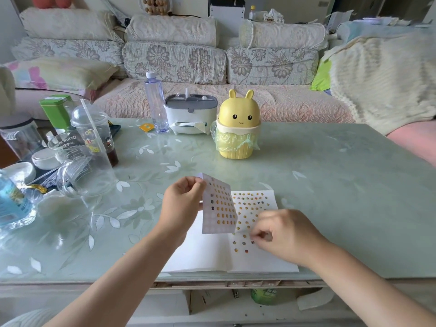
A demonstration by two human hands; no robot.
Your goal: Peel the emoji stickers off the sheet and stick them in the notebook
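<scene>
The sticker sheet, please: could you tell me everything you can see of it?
The sticker sheet is a thin, pale, flexible rectangle carrying rows of small, mostly yellow emoji stickers, with a few darker ones; its lower strip looks bare. It is held upright, slightly curled, above the open notebook, pinched at its upper left edge by the left hand. Nothing else visibly touches it.

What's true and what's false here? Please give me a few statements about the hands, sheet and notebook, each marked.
1. The left hand holds the sheet over the notebook. True.
2. The notebook is closed. False: it lies open.
3. The notebook's stickers are on its left page. False: they are on the right page; the left is blank.
4. The right hand is over the right page. True.
</scene>
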